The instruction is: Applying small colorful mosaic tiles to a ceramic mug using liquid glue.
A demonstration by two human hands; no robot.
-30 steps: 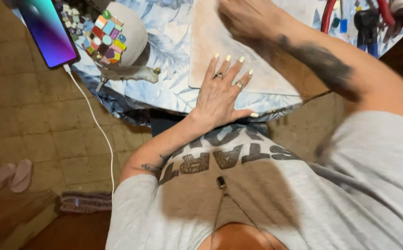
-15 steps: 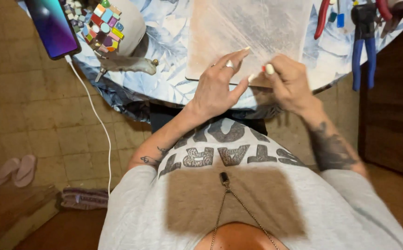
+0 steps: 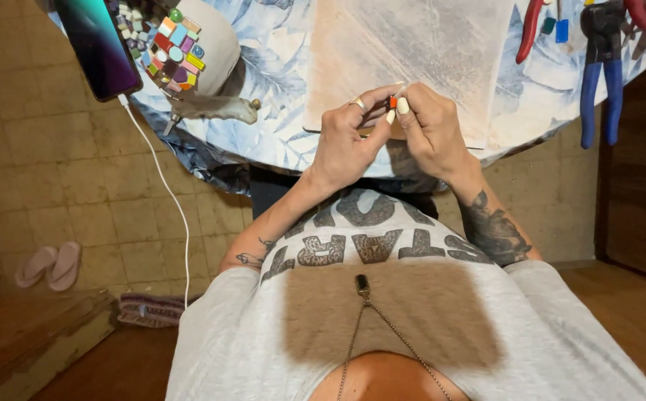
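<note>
My left hand and my right hand meet at the near edge of a pale wooden board on the table. Between the fingertips of both hands sits a small orange piece. The left thumb and forefinger pinch it from the left, and the right fingers press on it from the right. A ring shows on a left finger. A white rounded object covered with coloured mosaic tiles stands to the left on the table.
The table has a blue leaf-patterned cloth. A phone with a white cable leans at the upper left. Red-handled pliers and blue-handled pliers lie at the upper right. Slippers lie on the tiled floor.
My right hand came down from the far side of the board to the near edge. My left hand lifted off the board, and both now pinch the small orange piece.
</note>
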